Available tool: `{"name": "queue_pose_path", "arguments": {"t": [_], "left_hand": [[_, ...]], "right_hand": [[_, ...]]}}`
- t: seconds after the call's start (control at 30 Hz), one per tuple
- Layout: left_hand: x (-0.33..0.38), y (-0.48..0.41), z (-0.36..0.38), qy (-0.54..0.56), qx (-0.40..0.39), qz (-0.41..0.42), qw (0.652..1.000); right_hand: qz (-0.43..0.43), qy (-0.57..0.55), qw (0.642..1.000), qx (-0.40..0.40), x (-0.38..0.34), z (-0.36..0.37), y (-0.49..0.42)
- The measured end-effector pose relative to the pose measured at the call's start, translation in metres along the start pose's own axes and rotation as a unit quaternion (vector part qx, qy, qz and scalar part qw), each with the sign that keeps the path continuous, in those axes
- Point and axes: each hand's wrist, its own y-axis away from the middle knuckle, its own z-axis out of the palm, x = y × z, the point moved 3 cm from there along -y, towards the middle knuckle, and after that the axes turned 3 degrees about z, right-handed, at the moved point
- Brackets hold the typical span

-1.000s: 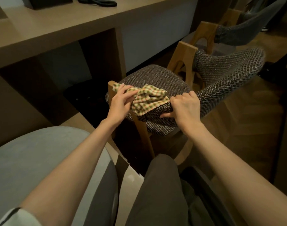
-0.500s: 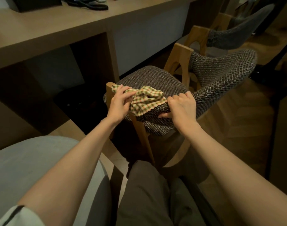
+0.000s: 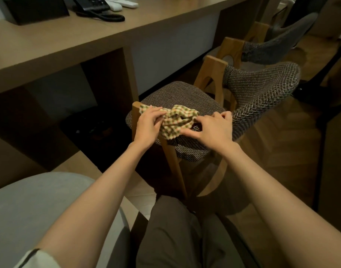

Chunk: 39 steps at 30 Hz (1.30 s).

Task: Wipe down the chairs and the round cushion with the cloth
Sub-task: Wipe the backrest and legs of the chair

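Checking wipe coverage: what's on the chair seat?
Cloth, bunched at the near edge, held by left hand and right hand. Seat under them is hidden.

Both hands, left hand (image 3: pixel 147 125) and right hand (image 3: pixel 214 130), pinch the checked cloth (image 3: pixel 175 120) (crumpled) on the chair (image 3: pixel 177 95) seat's near edge.

The left hand (image 3: pixel 146 125) covers the left end of the checked cloth (image 3: pixel 177 120), the right hand (image 3: pixel 214 130) its near right corner. The top edge cuts off the telephone (image 3: pixel 92 3) and the black box (image 3: pixel 36 9). The grey cushion (image 3: pixel 40 209) runs off the left edge. The far chair (image 3: pixel 278 43) is partly hidden behind the back of the near chair (image 3: pixel 262 88). The dark shapes (image 3: pixel 92 126) under the desk (image 3: pixel 49 45) are too dim to tell.
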Motion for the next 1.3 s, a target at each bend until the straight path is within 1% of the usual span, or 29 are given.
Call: {"name": "queue_pose_path", "arguments": {"t": [0.07, 0.13, 0.17, 0.2, 0.27, 0.3, 0.37, 0.47, 0.53, 0.57, 0.6, 0.63, 0.67, 0.7, 0.73, 0.77, 0.8, 0.83, 0.87, 0.93, 0.97, 1.0, 1.03, 1.1, 1.17, 1.2, 1.23, 1.27, 1.3], "left_hand": [[0.009, 0.001, -0.008, -0.008, -0.003, 0.007, 1.0], [0.019, 0.008, -0.014, -0.042, -0.014, 0.005, 0.999], [0.024, 0.014, -0.018, -0.055, -0.014, 0.008, 0.998], [0.027, 0.02, -0.023, -0.051, -0.011, 0.011, 0.999], [0.028, 0.035, -0.037, 0.028, -0.019, -0.02, 0.999], [0.028, 0.043, -0.046, 0.08, -0.031, -0.053, 0.995], [0.024, 0.059, -0.061, 0.182, -0.051, -0.127, 0.974], [0.017, 0.083, -0.073, 0.333, -0.065, -0.223, 0.914], [0.016, 0.095, -0.077, 0.427, -0.058, -0.245, 0.868], [0.016, 0.099, -0.078, 0.456, -0.053, -0.246, 0.854], [0.017, 0.102, -0.079, 0.456, -0.049, -0.239, 0.856], [0.018, 0.103, -0.081, 0.424, -0.045, -0.226, 0.876], [0.018, 0.102, -0.083, 0.363, -0.037, -0.2, 0.909], [0.02, 0.099, -0.085, 0.287, -0.022, -0.157, 0.945], [0.022, 0.096, -0.087, 0.215, -0.002, -0.101, 0.971], [0.026, 0.091, -0.088, 0.161, 0.019, -0.041, 0.986], [0.03, 0.086, -0.087, 0.116, 0.04, 0.007, 0.992], [0.032, 0.079, -0.084, 0.075, 0.061, 0.038, 0.995], [0.034, 0.072, -0.079, 0.039, 0.077, 0.048, 0.995], [0.034, 0.056, -0.064, -0.008, 0.082, 0.02, 0.996], [0.034, 0.048, -0.054, -0.031, 0.066, 0.01, 0.997], [0.034, 0.042, -0.043, -0.067, 0.037, 0.021, 0.997], [0.034, 0.036, -0.029, -0.11, -0.003, 0.054, 0.992], [0.033, 0.028, 0.003, -0.157, -0.109, 0.116, 0.975], [0.024, 0.02, 0.032, -0.189, -0.194, 0.126, 0.954], [0.019, 0.016, 0.042, -0.228, -0.209, 0.141, 0.94], [0.015, 0.012, 0.048, -0.277, -0.204, 0.172, 0.923], [0.012, 0.007, 0.05, -0.314, -0.188, 0.211, 0.906], [0.008, 0.002, 0.05, -0.322, -0.173, 0.246, 0.898]], "right_hand": [[0.031, -0.116, 0.993, -0.016, -0.006, -0.004, 0.001], [0.069, -0.221, 0.973, -0.005, -0.011, -0.008, 0.002], [0.089, -0.293, 0.952, -0.004, -0.013, -0.011, 0.002], [0.103, -0.378, 0.92, -0.007, -0.015, -0.016, 0.002], [0.115, -0.523, 0.844, -0.005, -0.018, -0.034, 0.007], [0.104, -0.553, 0.827, 0.008, -0.019, -0.045, 0.01], [0.066, -0.55, 0.833, 0.012, -0.022, -0.061, 0.018], [0.0, -0.523, 0.852, -0.026, -0.032, -0.076, 0.03], [-0.035, -0.476, 0.878, -0.046, -0.039, -0.08, 0.035], [-0.047, -0.461, 0.884, -0.061, -0.043, -0.082, 0.038], [-0.057, -0.452, 0.887, -0.076, -0.046, -0.083, 0.041], [-0.064, -0.44, 0.891, -0.091, -0.048, -0.085, 0.043], [-0.067, -0.425, 0.897, -0.098, -0.049, -0.086, 0.043], [-0.066, -0.41, 0.904, -0.1, -0.048, -0.087, 0.041], [-0.064, -0.398, 0.91, -0.095, -0.046, -0.087, 0.039], [-0.062, -0.393, 0.914, -0.085, -0.043, -0.088, 0.035], [-0.057, -0.386, 0.918, -0.066, -0.039, -0.089, 0.03], [-0.045, -0.376, 0.925, -0.035, -0.035, -0.088, 0.024], [-0.03, -0.362, 0.932, -0.002, -0.031, -0.087, 0.017], [0.008, -0.329, 0.944, 0.032, -0.023, -0.078, 0.001], [0.027, -0.291, 0.956, 0.032, -0.019, -0.071, -0.007], [0.043, -0.232, 0.971, 0.026, -0.015, -0.062, -0.015], [0.051, -0.171, 0.984, 0.013, -0.011, -0.052, -0.021], [0.049, -0.097, 0.994, -0.006, -0.002, -0.033, -0.027], [0.034, -0.029, 0.999, 0.021, 0.007, -0.018, -0.026], [0.024, 0.013, 0.999, 0.047, 0.011, -0.013, -0.024], [0.016, 0.049, 0.996, 0.067, 0.012, -0.009, -0.022], [0.014, 0.069, 0.994, 0.078, 0.013, -0.006, -0.021], [0.019, 0.075, 0.994, 0.076, 0.014, -0.004, -0.021]]}}
